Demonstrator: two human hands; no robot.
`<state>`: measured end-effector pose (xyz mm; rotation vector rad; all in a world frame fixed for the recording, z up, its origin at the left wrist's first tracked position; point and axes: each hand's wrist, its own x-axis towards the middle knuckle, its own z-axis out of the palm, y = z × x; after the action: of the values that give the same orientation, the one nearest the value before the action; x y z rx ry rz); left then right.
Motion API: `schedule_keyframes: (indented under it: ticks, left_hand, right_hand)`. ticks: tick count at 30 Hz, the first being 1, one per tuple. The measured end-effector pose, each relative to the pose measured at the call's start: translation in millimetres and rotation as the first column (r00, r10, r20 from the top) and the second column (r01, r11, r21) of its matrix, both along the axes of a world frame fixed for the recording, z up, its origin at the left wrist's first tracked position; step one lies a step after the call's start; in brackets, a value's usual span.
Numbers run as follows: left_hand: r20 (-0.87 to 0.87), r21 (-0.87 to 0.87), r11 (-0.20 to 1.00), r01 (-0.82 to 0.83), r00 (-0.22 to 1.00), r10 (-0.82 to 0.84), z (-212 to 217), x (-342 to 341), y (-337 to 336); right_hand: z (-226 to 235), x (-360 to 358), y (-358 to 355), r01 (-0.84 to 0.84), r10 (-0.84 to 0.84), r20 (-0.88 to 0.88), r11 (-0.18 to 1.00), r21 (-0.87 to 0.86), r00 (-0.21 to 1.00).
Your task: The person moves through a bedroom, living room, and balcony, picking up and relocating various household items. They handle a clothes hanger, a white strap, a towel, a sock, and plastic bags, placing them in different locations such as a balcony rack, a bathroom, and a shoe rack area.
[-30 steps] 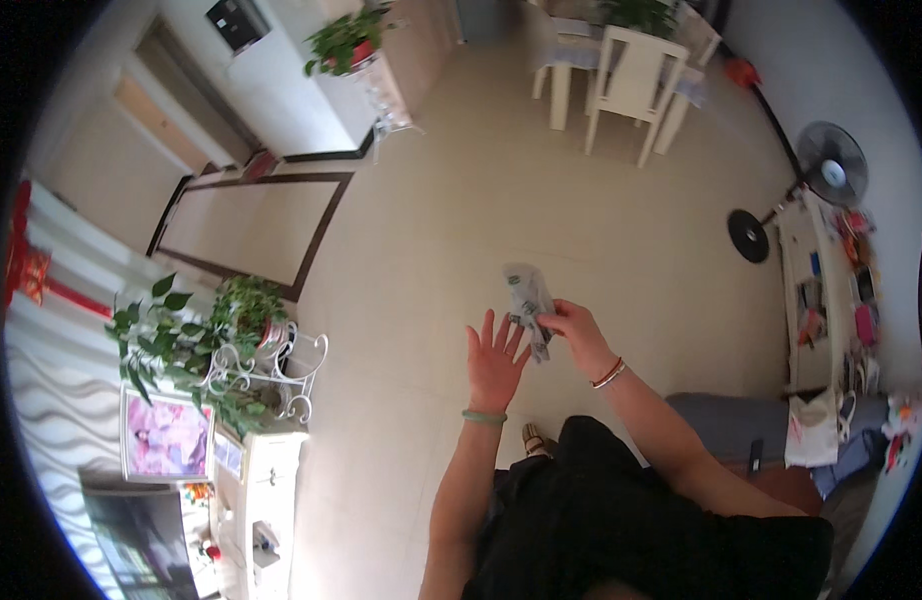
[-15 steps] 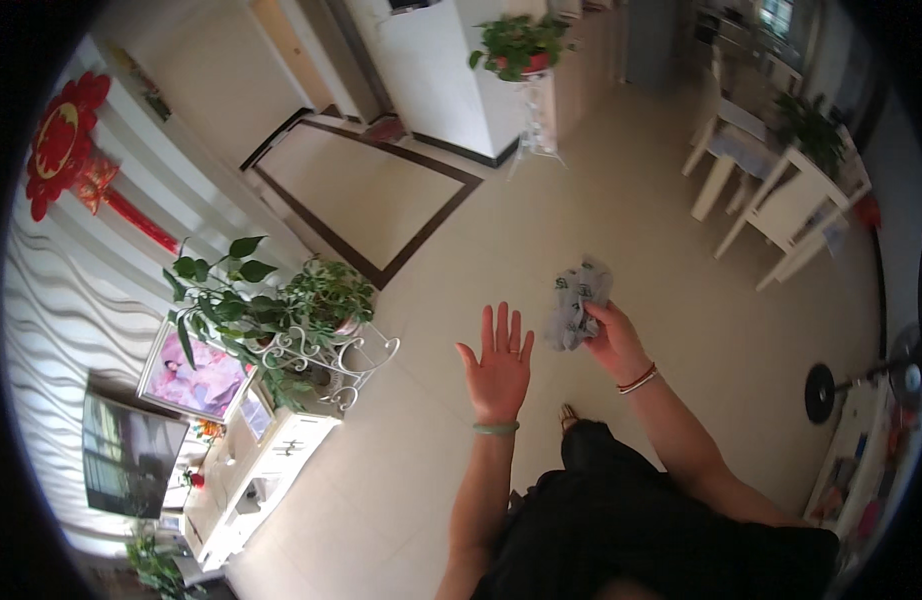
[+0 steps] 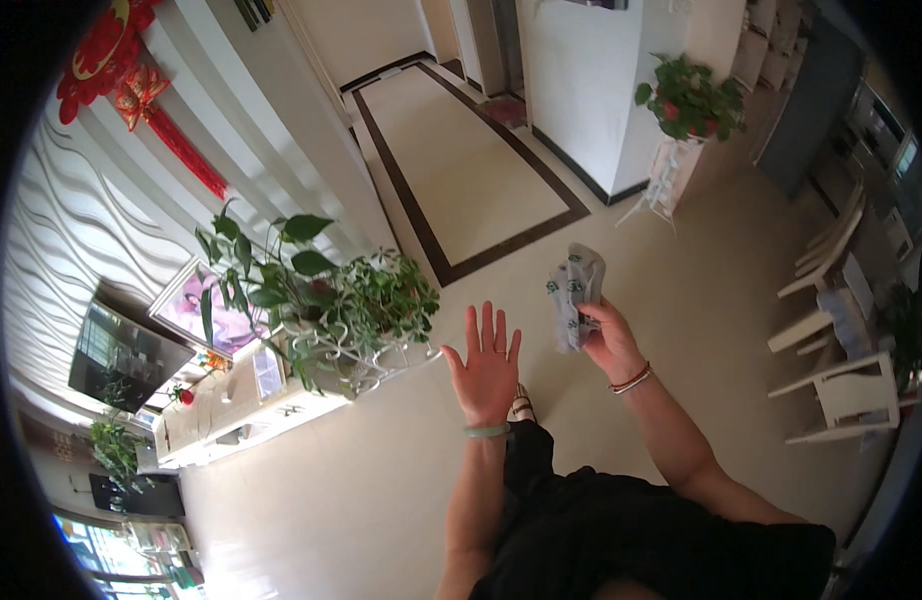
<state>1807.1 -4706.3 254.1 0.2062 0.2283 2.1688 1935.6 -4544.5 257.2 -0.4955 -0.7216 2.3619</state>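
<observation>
My right hand is closed on a crumpled translucent plastic bag with dark green printing. The bag sticks up past my thumb, and the fingers behind it are partly hidden. To its left, my left hand is held up flat with the fingers spread and nothing in it. A pale green bangle circles my left wrist, and thin red and white bands circle the right one. Both hands are in the air above the tiled floor, apart from each other.
Leafy potted plants on a white scrollwork stand are to the left, beside a long white cabinet and a television. White chairs stand at the right. Another plant tops a stand by the white wall corner. A dark-bordered floor panel leads toward a doorway.
My view has turned to the right, and a foot in a sandal has come forward. The room has shifted around me. Both hands keep nearly the same pose, with the bag still in the right.
</observation>
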Motion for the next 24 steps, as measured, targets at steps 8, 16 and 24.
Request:
schedule_keyframes:
  ticks: [8, 16, 24]
  left_hand:
    - [-0.041, 0.032, 0.998, 0.062, 0.997, -0.061, 7, -147, 161]
    - [-0.075, -0.019, 0.995, 0.094, 0.993, -0.096, 3, -264, 296]
    - [-0.023, -0.044, 0.998, 0.051, 0.998, -0.052, -4, -400, 441]
  right_hand:
    - [0, -141, 137, 0.039, -0.043, 0.058, 0.998, 0.058, 0.997]
    - [-4, -243, 271, 0.101, -0.101, -0.012, 0.995, 0.016, 0.995]
    - [-6, -385, 415, 0.101, -0.101, 0.017, 0.994, -0.043, 0.995]
